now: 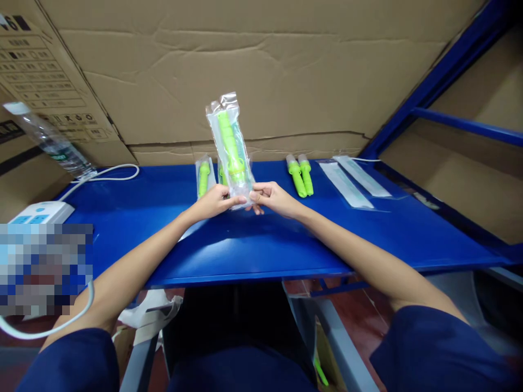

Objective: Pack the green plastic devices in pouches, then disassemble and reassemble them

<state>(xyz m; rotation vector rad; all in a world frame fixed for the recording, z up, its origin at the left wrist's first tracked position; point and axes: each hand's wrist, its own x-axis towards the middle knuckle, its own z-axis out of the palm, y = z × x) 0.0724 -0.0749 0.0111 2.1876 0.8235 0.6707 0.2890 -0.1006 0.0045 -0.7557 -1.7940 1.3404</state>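
Between my two hands a clear plastic bag is held up off the table, with a lime-green flashlight-shaped item [230, 141] inside it. Its clear end points down toward me. My left hand [214, 201] pinches the lower left corner of the bag, thumb on top. At the lower right corner my right hand [274, 198] grips the bag between thumb and fingers. Behind it lie a bagged green item [204, 177] and another one, mostly hidden. To the right rest two unbagged green items [305, 174] side by side, and two flat clear packets [347, 186] with white strips.
The blue table [253, 250] backs onto a cardboard wall [261, 71]. At left stand a plastic bottle [57, 144] and a white power strip [43, 212] with a cable. A blue metal frame [461, 128] rises at the right.
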